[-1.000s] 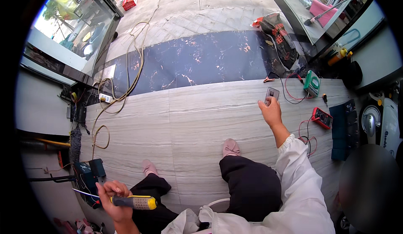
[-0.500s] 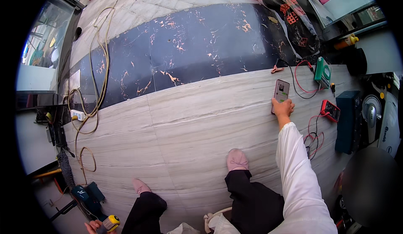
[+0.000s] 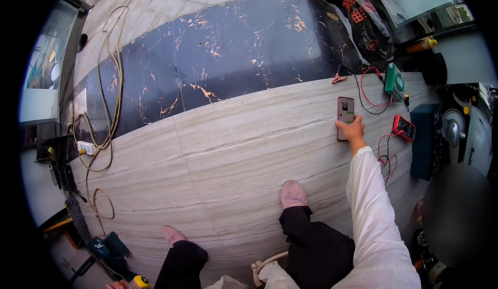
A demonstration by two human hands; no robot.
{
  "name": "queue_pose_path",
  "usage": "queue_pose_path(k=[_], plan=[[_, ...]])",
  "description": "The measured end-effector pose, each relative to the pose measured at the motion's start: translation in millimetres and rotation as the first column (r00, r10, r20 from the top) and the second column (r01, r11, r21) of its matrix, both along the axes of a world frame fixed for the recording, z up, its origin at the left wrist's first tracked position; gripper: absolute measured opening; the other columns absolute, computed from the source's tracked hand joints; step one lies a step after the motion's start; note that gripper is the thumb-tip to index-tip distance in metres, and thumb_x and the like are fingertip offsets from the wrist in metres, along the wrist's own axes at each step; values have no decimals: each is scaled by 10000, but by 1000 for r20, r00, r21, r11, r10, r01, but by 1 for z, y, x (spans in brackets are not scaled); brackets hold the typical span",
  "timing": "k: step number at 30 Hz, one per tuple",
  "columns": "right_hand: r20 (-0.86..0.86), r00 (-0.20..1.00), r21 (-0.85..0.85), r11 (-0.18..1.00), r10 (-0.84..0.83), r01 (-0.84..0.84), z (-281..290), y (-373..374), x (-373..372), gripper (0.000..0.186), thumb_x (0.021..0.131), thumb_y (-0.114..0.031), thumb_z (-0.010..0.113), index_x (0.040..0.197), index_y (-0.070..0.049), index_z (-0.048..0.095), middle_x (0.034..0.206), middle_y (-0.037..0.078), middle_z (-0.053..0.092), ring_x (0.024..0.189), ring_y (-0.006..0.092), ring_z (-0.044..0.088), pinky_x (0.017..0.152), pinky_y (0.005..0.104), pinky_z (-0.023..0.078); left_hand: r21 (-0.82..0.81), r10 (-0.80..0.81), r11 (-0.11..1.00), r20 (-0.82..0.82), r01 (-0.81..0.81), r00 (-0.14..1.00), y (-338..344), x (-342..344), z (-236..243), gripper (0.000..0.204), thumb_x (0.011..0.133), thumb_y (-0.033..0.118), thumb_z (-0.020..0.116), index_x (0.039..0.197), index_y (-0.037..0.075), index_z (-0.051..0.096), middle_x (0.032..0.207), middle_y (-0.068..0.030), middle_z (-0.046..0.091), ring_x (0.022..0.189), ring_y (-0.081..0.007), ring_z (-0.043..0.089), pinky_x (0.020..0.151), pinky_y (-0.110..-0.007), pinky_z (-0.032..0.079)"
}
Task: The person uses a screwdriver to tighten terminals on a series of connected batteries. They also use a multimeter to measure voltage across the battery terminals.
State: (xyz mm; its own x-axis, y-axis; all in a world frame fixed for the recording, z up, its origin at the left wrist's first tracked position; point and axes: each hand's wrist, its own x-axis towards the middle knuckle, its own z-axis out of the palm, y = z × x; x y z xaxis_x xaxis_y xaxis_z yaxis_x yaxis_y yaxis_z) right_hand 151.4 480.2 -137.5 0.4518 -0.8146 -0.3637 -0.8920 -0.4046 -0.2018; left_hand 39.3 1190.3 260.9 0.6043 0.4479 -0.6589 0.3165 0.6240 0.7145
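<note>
Grasping a phone [image 3: 344, 107] by its lower part, the right hand [image 3: 354, 130] is extended over the pale striped floor [image 3: 249, 133], right of centre; the thumb lies at the phone's left edge, other fingers at its right, screen uppermost. Whether the phone touches the floor cannot be told. The left hand [image 3: 118, 285], largely cut off at the near edge on the left, holds a yellow-and-black handle [image 3: 139, 282], of which only the end shows. Just beyond the phone lies a reddish clip [image 3: 339, 78]; to its right is a green device [image 3: 394, 83], and nearer, a red-framed meter [image 3: 403, 129] beside a dark teal case [image 3: 425, 141]. A dark marbled strip [image 3: 233, 50] crosses the far side.
</note>
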Motion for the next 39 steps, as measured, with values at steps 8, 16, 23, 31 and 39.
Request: queue_pose_path(k=[8,16,23,31,39], plan=[[51,997,-227,973,60,-47,21,44,7,834,755,-434,825,1413,-82,451,1410,222,474,1307,416,450,1106,487,390,-66,-27,997,-13,26,1000,1,-10,6,460,1087,448,433,910,71,629,968,-111,687,920,-300,666,858,-493,550],[642,724,504,574,250,-645,116,253,14,445,910,-194,714,1286,2,580,1108,163,638,993,279,620,915,391,516,205,-339,920,-11,334,941,-17,-17,21,465,1098,440,413,847,65,526,785,-66,540,691,-172,531,676,-316,467],[928,65,247,-474,368,-845,349,412,-67,798,819,-228,828,1512,-99,456,1337,213,559,1158,362,601,957,418,516,64,-732,678,-38,733,680,12,-34,28,623,1119,486,264,1005,1,638,797,-69,613,674,-143,556,666,-277,476],[880,-175,-28,-321,440,-947,434,531,-215,653,812,42,774,1413,-56,537,1332,237,584,1068,368,677,821,365,561,-362,-725,558,227,747,651,64,-124,45,565,1107,545,284,1065,67,584,740,-8,491,604,-115,443,605,-274,434],[924,62,13,129,378,-992,475,616,-317,464,939,26,673,1382,46,537,1284,156,648,1112,202,647,950,304,517,-221,-638,495,564,840,524,192,-166,32,422,1043,424,584,1197,33,548,918,-21,542,811,-128,553,755,-280,525]])
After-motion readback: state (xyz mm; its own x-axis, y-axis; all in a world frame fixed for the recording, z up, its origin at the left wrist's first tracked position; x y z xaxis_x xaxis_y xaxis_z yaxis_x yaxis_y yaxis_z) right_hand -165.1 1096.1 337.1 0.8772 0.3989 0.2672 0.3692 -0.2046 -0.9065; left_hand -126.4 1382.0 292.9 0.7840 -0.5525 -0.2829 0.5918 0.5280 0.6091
